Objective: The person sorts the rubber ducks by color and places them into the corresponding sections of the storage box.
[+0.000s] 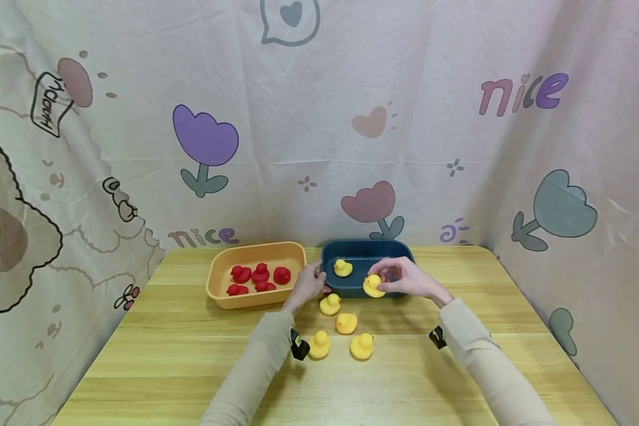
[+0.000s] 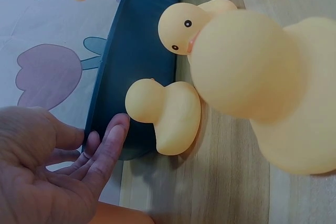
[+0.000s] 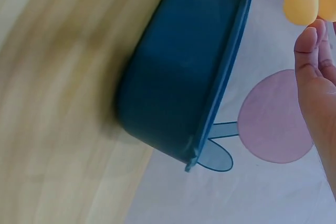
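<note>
My right hand (image 1: 402, 276) pinches a yellow rubber duck (image 1: 373, 286) between thumb and fingers, over the front rim of the dark blue bin (image 1: 342, 291). The same duck shows above the rim in the right wrist view, at the fingertips of the right hand (image 3: 317, 77). My left hand (image 1: 310, 283) touches the left end of the bin. In the left wrist view, the left hand (image 2: 58, 161) has its thumb at the rim and loosely extended fingers along the outer wall. Another yellow duck (image 1: 343, 268) sits inside the bin.
Several yellow ducks stand on the wooden table (image 1: 165, 355) in front of the bin, the nearest to it being a duck (image 1: 330, 305) by the left fingers. A yellow-orange bin (image 1: 255, 300) with several red ducks (image 1: 261, 273) stands left. A printed curtain (image 1: 309, 118) hangs behind.
</note>
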